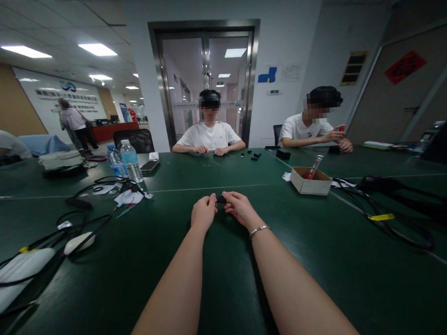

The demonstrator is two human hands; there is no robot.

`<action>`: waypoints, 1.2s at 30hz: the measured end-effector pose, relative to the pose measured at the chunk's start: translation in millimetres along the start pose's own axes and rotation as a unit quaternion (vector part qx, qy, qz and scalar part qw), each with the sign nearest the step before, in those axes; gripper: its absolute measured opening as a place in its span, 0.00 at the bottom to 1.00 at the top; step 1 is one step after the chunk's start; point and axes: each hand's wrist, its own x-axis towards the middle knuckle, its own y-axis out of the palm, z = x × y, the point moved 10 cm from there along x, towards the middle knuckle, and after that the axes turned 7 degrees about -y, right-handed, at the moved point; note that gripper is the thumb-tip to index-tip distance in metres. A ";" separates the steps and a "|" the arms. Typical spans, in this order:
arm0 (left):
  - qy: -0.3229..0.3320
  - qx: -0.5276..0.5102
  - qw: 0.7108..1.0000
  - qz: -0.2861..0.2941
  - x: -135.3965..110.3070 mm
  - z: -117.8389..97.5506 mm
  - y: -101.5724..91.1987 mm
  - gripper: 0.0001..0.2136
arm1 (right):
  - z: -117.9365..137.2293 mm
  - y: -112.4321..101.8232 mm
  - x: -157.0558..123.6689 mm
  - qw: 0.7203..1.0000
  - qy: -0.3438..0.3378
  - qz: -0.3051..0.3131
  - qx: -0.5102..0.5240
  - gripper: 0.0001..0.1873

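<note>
Both my arms reach forward over the dark green table. My left hand and my right hand meet at the middle, fingers curled. Between their fingertips they pinch a small black part, just above the tabletop. A thin bracelet circles my right wrist. Most of the part is hidden by my fingers.
A small cardboard box with a red-tipped tool stands to the right, black cables beyond it. Left lie cables, a white mouse, two water bottles and a phone. Two people sit across, with small black parts before them.
</note>
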 end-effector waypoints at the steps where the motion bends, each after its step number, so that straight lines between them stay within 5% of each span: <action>1: 0.002 -0.006 1.000 0.000 0.7 0.9 0.7 0.23 | -0.3 -0.8 0.0 1.000 0.001 -0.004 -0.001 0.14; 27: 0.007 0.009 1.000 0.002 -0.7 -1.6 -2.5 0.26 | 2.7 2.5 -0.5 1.000 -0.010 0.015 0.008 0.17; 36: 0.028 -0.032 0.999 0.030 4.3 3.6 9.2 0.16 | -0.6 -3.6 1.2 1.000 0.006 -0.020 -0.019 0.17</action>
